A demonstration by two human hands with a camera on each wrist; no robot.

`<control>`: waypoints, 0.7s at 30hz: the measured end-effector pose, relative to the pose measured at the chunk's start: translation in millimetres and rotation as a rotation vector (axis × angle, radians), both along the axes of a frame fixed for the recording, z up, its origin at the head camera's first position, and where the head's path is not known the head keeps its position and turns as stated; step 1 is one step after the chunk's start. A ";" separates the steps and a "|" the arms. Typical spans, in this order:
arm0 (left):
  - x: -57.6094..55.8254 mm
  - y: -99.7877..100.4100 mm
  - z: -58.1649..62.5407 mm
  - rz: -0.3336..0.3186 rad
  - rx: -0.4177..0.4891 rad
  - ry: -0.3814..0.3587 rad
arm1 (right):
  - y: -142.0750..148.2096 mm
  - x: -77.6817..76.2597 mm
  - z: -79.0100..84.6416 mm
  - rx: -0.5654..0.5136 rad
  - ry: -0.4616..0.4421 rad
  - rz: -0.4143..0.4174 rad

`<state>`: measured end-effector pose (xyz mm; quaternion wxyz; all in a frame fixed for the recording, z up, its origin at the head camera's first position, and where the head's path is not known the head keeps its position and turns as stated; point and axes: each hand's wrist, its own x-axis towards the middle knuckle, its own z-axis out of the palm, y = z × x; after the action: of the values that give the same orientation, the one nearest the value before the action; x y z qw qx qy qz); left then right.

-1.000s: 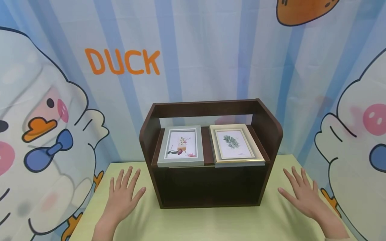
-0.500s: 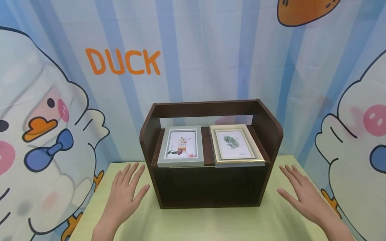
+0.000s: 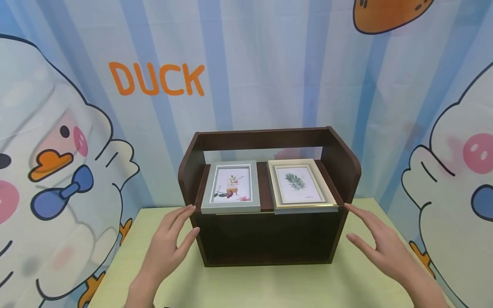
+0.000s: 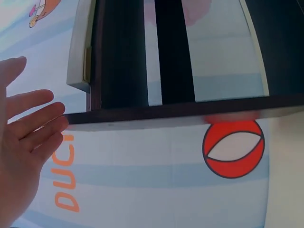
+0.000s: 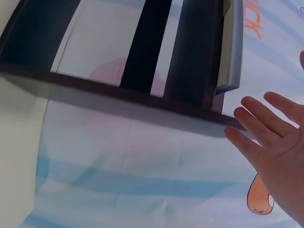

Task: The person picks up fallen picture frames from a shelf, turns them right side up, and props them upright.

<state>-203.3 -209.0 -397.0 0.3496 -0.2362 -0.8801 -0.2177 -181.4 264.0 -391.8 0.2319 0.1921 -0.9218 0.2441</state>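
A dark brown wooden shelf stands on the table, with two picture frames lying on its upper board. The left one is a silver-grey picture frame around a flower print. On the right is a cream and gold picture frame with a green leaf print, apparently stacked on a grey one. My left hand is at the shelf's left front edge, fingers extended. My right hand is likewise at the right front edge, fingers straight. In both wrist views the fingertips lie at or very near the side panels; firm contact is unclear.
The light green table extends in front of the shelf and to both sides. Behind it hangs a blue striped curtain with cartoon ducks. The shelf's lower compartment has an open-looking, dark front.
Both hands have moved inward, from beside the shelf to its left and right edges. The shelf and the picture frames have stayed in place.
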 end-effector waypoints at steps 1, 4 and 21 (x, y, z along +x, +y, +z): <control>-0.3 2.2 1.0 0.000 0.010 -0.004 | -2.7 -1.1 1.6 -0.010 0.026 0.004; -2.1 8.6 4.3 0.000 0.038 -0.016 | -10.4 -5.3 5.9 -0.020 0.074 0.006; -24.1 45.9 25.2 0.004 0.114 -0.147 | -56.7 -44.2 27.5 -0.036 0.098 0.111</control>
<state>-227.4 -163.1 -371.9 0.2976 -0.1976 -0.8900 -0.2833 -225.6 207.4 -364.3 0.2660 0.2505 -0.8928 0.2633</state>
